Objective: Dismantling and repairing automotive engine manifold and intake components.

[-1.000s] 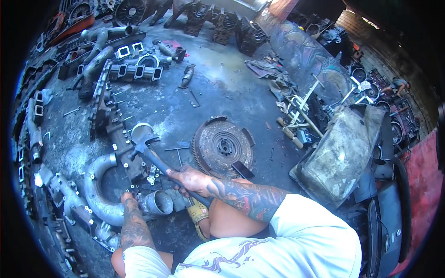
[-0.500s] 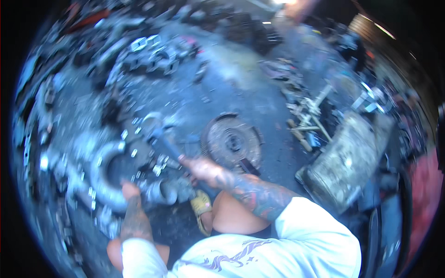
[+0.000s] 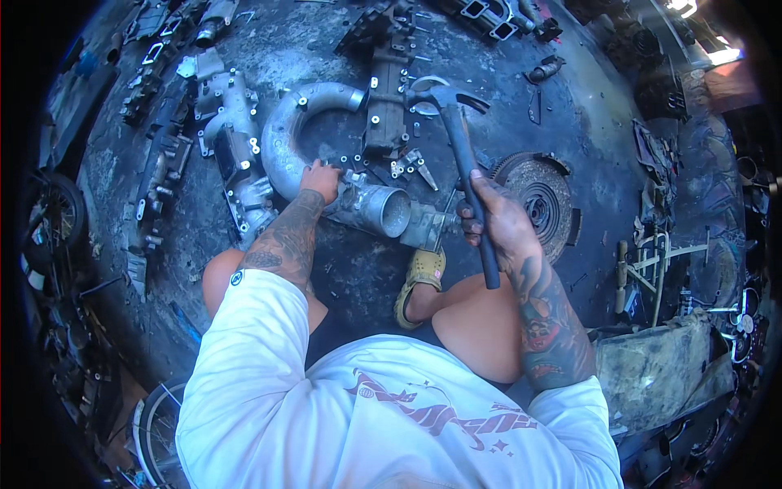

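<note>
My right hand (image 3: pixel 492 210) grips the dark handle of a claw hammer (image 3: pixel 450 98), whose head is over a pale ring-shaped part beside a long cast housing (image 3: pixel 384 122). My left hand (image 3: pixel 320 183) has its fingers bent onto the base of a U-shaped silver pipe (image 3: pixel 277 143), where it meets a cast fitting with a wide round outlet (image 3: pixel 383 213). A squarish metal bracket (image 3: pixel 423 226) lies right of the outlet, with small bolts and brackets (image 3: pixel 407 165) above it.
A rusty flywheel (image 3: pixel 554 183) lies to the right, beside white metal frames (image 3: pixel 656 269) and a grimy flat tank (image 3: pixel 652 375). Cast manifolds (image 3: pixel 228 114) fill the left. A bicycle wheel (image 3: pixel 163 424) is at lower left. My yellow-clogged foot (image 3: pixel 419 277) is between my arms.
My view has swung left, so the flywheel now appears farther right. The hammer looks more upright in the picture. My right hand still holds it and my left stays at the pipe.
</note>
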Motion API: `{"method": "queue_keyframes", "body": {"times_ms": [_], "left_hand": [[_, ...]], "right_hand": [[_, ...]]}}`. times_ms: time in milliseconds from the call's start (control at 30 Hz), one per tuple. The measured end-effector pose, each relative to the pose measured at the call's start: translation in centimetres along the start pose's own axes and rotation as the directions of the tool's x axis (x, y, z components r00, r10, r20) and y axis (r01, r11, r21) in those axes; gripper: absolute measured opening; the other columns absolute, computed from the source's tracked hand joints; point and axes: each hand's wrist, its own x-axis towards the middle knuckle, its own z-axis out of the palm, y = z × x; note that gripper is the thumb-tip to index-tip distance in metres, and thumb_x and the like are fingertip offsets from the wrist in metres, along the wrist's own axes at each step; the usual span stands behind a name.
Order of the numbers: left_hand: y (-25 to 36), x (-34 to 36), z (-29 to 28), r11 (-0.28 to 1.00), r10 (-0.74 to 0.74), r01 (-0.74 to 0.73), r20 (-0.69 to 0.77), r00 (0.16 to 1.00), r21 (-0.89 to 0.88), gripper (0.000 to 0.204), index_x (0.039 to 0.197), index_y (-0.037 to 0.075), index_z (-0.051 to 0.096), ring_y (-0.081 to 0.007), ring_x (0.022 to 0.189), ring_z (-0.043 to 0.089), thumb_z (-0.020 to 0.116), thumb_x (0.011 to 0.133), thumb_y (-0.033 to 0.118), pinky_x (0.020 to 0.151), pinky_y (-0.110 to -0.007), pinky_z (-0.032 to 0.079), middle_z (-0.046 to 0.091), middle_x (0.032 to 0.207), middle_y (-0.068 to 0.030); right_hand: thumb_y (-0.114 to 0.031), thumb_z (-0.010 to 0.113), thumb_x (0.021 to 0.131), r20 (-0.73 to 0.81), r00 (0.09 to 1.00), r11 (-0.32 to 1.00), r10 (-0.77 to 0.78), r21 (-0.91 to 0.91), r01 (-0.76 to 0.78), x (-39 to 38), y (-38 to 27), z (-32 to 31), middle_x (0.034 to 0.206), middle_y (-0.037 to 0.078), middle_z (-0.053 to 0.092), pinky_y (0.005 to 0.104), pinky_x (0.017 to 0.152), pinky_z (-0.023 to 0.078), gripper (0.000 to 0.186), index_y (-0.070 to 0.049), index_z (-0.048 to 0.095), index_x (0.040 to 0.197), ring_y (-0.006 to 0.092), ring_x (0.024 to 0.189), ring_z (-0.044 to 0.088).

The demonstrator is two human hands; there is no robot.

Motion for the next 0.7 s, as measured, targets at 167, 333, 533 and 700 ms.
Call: {"method": "queue_keyframes", "body": {"times_ms": [167, 333, 533, 700], "left_hand": [[-0.1, 1.4, 0.8, 0.988, 0.123, -0.123, 0.002, 0.992, 0.097, 0.021, 0.097, 0.013, 0.064, -0.027, 0.092, 0.058, 0.051, 0.082, 0.016, 0.077, -0.039, 0.048, 0.063, 0.095, -0.0075], [-0.1, 0.5, 1.7, 0.951, 0.306, -0.29, -0.177, 0.936, 0.108, 0.02, 0.094, 0.011, 0.064, -0.0249, 0.087, 0.061, 0.049, 0.082, 0.015, 0.07, -0.037, 0.05, 0.062, 0.091, -0.0077], [1.4, -0.6, 0.9, 0.91, 0.308, -0.214, -0.233, 0.922, 0.355, 0.02, 0.093, 0.01, 0.063, -0.0235, 0.094, 0.057, 0.048, 0.081, 0.014, 0.083, -0.039, 0.043, 0.061, 0.09, -0.0065], [1.9, 0.0, 0.5, 0.896, 0.316, -0.299, 0.001, 0.949, 0.327, 0.022, 0.098, 0.01, 0.062, -0.0227, 0.093, 0.058, 0.047, 0.082, 0.013, 0.081, -0.037, 0.044, 0.06, 0.091, -0.0079]], "right_hand": [[-0.037, 0.046, 0.093, -0.053, 0.998, 0.998, -0.038, -0.044, 0.035, -0.1, 0.4, -0.9, 0.064, -0.001, 0.045, 0.0209, 0.04, 0.035, 0.03, -0.007, 0.049, 0.096, 0.0054, 0.045, 0.038], [-0.036, 0.049, 0.092, -0.054, 0.998, 0.999, -0.034, 0.024, 0.035, -0.2, 1.0, -2.1, 0.064, 0.0, 0.046, 0.0213, 0.039, 0.035, 0.029, -0.007, 0.049, 0.095, 0.0062, 0.044, 0.039], [-0.034, 0.05, 0.092, -0.063, 0.997, 0.999, -0.039, 0.025, 0.041, -0.4, 0.5, -2.6, 0.066, 0.001, 0.047, 0.0209, 0.039, 0.034, 0.028, -0.007, 0.05, 0.093, 0.0065, 0.045, 0.039], [-0.034, 0.049, 0.092, -0.065, 0.991, 0.994, -0.113, -0.02, 0.112, -0.8, 0.4, -2.3, 0.065, 0.001, 0.048, 0.0213, 0.04, 0.035, 0.03, -0.005, 0.053, 0.096, 0.0066, 0.045, 0.041]]}}
